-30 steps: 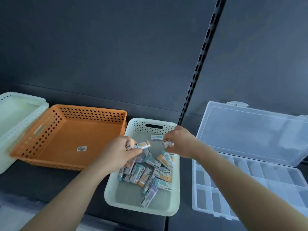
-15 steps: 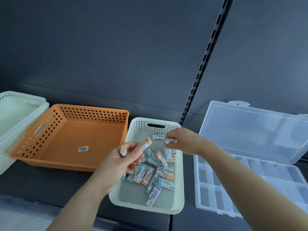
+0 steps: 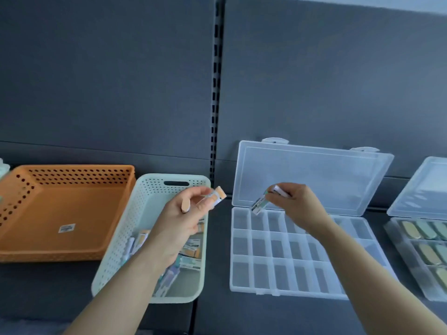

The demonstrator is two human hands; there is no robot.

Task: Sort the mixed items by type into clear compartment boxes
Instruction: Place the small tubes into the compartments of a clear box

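Note:
A pale green perforated basket (image 3: pixel 121 240) holds several small wrapped erasers (image 3: pixel 191 255) in orange, teal and purple. My left hand (image 3: pixel 179 221) hovers over the basket and pinches orange erasers (image 3: pixel 217 197) between its fingers. My right hand (image 3: pixel 297 204) is over the back row of an open clear compartment box (image 3: pixel 271 291) and pinches two small erasers (image 3: pixel 260 204); one is teal-labelled, the other white-ended. The box's compartments in view hold nothing. Its lid (image 3: pixel 312 175) leans back against the wall.
An orange perforated basket (image 3: pixel 60 213) with a sticker on its floor stands to the left. A second open clear box (image 3: pixel 425 247) at the far right holds yellowish and green oval items. A dark panel wall with a slotted rail (image 3: pixel 214 93) runs behind everything.
My right hand left the green basket with erasers and moved right, over the clear box. My left hand lifted its orange erasers slightly. The camera turned right, revealing the second box.

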